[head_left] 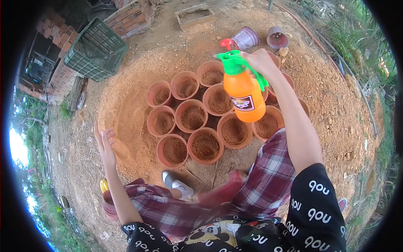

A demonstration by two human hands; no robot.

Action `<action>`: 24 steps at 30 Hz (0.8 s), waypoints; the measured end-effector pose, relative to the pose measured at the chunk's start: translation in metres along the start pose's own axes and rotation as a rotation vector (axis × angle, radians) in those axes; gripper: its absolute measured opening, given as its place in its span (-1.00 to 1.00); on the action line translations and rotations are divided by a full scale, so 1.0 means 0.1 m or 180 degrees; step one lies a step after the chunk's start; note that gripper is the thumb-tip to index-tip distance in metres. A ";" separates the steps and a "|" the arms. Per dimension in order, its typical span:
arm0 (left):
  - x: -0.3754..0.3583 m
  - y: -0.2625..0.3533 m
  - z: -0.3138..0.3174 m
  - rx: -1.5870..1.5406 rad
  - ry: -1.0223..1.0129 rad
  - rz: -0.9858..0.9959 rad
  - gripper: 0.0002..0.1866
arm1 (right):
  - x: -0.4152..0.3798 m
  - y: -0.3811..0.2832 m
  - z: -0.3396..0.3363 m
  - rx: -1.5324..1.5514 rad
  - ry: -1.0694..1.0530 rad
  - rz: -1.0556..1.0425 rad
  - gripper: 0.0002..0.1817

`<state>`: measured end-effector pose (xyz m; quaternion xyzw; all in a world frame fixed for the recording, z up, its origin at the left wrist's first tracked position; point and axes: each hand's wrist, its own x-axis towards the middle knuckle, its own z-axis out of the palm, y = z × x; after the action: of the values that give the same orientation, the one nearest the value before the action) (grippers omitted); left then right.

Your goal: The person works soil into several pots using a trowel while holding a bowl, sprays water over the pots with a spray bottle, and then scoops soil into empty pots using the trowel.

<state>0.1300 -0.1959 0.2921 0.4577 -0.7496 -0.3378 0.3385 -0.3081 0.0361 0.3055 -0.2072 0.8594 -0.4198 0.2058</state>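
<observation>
An orange pump spray bottle (244, 94) with a green handle and a red knob hangs tilted over the pots. My right hand (261, 64) is wrapped round its green handle. Below it, several terracotta-coloured pots (191, 116) stand packed together on the ground, each partly filled with brown soil. The bottle hides parts of the pots behind it. Off to the left of the pots, my left hand (105, 140) is in the air over bare earth, fingers apart and nothing in it.
A green plastic crate (95, 50) stands at the upper left by a brick wall (128, 17). Beyond the pots are two purple-grey pots (246, 38) and a wooden frame (195, 17). Stacked pots (110, 206) sit at my left. A hose (357, 80) runs along the right.
</observation>
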 end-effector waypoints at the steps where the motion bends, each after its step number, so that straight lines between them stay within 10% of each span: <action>1: -0.01 0.01 0.00 0.0002 0.0002 0.0018 -0.45 | -0.01 -0.03 0.04 0.0070 -0.0195 0.0017 -0.52; 24: -0.11 0.09 0.00 0.0121 -0.0159 0.0299 -0.41 | -0.57 1.78 -1.52 -0.0610 0.0875 0.1172 -0.60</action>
<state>0.1299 -0.1826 0.2976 0.4198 -0.7847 -0.3185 0.3264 -0.3737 0.2621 0.2577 -0.0067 0.9384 -0.3160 0.1394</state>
